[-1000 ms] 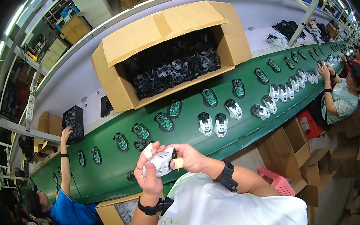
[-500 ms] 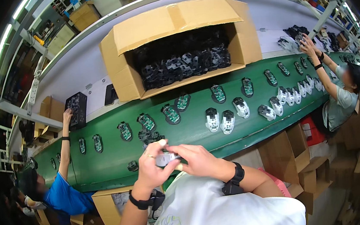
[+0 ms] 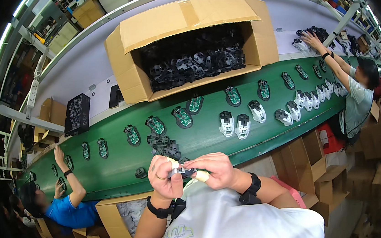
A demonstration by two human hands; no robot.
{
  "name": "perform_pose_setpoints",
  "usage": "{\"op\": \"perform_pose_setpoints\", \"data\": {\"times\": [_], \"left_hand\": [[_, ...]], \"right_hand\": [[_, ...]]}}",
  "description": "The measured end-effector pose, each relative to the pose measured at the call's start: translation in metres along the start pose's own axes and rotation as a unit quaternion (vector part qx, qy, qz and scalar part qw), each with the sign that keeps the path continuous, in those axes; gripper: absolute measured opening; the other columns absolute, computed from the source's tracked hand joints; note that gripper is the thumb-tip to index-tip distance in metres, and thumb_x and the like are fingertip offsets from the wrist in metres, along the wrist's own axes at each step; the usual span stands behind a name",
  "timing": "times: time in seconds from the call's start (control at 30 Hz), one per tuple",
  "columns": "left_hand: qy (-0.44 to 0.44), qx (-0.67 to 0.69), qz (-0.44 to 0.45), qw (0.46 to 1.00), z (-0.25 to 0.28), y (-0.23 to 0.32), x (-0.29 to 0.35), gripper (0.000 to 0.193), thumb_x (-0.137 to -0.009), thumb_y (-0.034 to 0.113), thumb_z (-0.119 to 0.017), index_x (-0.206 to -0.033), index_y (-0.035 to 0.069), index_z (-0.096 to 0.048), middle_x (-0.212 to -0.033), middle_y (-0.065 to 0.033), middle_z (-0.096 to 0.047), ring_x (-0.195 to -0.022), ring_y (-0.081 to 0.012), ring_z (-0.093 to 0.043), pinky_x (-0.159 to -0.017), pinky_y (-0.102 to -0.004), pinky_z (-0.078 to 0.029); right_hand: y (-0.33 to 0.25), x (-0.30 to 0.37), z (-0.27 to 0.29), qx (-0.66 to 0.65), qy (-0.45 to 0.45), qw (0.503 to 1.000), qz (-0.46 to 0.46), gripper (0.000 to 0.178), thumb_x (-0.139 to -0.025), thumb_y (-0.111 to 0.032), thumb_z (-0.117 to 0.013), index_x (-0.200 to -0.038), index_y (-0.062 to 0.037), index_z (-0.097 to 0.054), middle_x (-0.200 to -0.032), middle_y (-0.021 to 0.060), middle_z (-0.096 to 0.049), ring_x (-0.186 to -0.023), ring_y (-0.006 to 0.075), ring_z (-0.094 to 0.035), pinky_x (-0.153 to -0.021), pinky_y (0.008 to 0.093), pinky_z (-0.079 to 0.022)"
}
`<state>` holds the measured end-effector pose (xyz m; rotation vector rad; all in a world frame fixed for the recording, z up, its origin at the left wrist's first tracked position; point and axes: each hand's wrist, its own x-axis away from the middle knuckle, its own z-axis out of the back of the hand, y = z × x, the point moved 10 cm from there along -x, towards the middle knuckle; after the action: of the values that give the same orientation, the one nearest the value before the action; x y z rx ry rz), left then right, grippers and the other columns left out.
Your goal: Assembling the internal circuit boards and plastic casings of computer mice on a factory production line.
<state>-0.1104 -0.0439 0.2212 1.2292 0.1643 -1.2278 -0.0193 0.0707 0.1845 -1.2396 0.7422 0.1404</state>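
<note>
Compared with half a second ago, more of the dark part of the white-and-black mouse shell shows between the hands, and a co-worker on the left has pulled an arm back from the black tray. So, right now: left hand has its fingers and thumb closed on the shell's white end, right hand is pinching the dark end, and it's all held up at the near edge of the green conveyor. Just past the left hand there's a clump of black plastic parts. Further out you get mouse bases with green circuit boards, a few white mouse shells off to the right, and a big open cardboard box full of dark parts behind.
</note>
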Motion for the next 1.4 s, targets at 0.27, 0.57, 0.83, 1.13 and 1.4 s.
{"op": "perform_pose_setpoints", "data": {"times": [0.27, 0.57, 0.83, 1.13, 1.4], "left_hand": [[0.028, -0.039, 0.179, 0.983, 0.000, -0.115, 0.034, 0.044, -0.097, 0.018, -0.061, -0.132, -0.006, -0.052, -0.114, -0.0177, -0.064, -0.102, -0.0280, -0.060, -0.094, -0.0373, -0.049], [0.004, -0.035, 0.528, 0.848, 0.053, -0.246, 0.201, 0.045, -0.099, 0.032, -0.063, -0.119, -0.008, -0.063, -0.103, -0.0116, -0.072, -0.095, -0.0157, -0.066, -0.083, -0.0312, -0.052], [-0.379, -0.058, 0.519, 0.764, 0.094, -0.164, 0.230, 0.021, -0.091, 0.014, -0.066, -0.107, 0.002, -0.068, -0.084, -0.0058, -0.066, -0.075, -0.0101, -0.060, -0.071, -0.0291, -0.050], [-0.416, -0.023, 0.636, 0.650, 0.105, -0.107, 0.306, 0.028, -0.098, 0.021, -0.062, -0.117, 0.001, -0.064, -0.104, -0.0100, -0.069, -0.092, -0.0199, -0.061, -0.081, -0.0297, -0.051], [-0.444, -0.091, 0.612, 0.648, 0.111, -0.124, 0.314, 0.030, -0.099, 0.022, -0.055, -0.120, 0.002, -0.061, -0.104, -0.0155, -0.070, -0.095, -0.0275, -0.064, -0.082, -0.0347, -0.051]], "right_hand": [[0.111, 0.009, 0.028, 0.083, 0.062, 0.959, -0.264, 0.015, -0.085, -0.012, -0.066, -0.096, -0.0022, -0.069, -0.084, 0.0180, -0.070, -0.074, 0.0336, -0.070, -0.068, 0.0380, -0.055], [0.177, 0.037, 0.064, 0.441, 0.086, 0.886, -0.113, 0.038, -0.087, -0.017, -0.064, -0.121, -0.0004, -0.060, -0.120, 0.0227, -0.065, -0.111, 0.0378, -0.063, -0.095, 0.0457, -0.052], [0.191, 0.187, 0.044, 0.205, -0.342, 0.815, -0.420, 0.028, -0.083, -0.023, -0.059, -0.102, -0.0060, -0.073, -0.089, 0.0198, -0.072, -0.089, 0.0412, -0.068, -0.081, 0.0485, -0.054], [0.094, 0.406, 0.030, 0.009, -0.471, 0.624, -0.623, 0.054, -0.084, -0.031, -0.069, -0.126, 0.0030, -0.063, -0.116, 0.0215, -0.070, -0.109, 0.0317, -0.066, -0.092, 0.0429, -0.051], [0.076, 0.393, 0.043, -0.313, -0.026, 0.654, -0.688, 0.104, -0.078, -0.013, -0.072, -0.160, -0.0037, -0.009, -0.151, 0.0172, -0.039, -0.127, 0.0219, -0.049, -0.095, 0.0371, -0.051]]}}
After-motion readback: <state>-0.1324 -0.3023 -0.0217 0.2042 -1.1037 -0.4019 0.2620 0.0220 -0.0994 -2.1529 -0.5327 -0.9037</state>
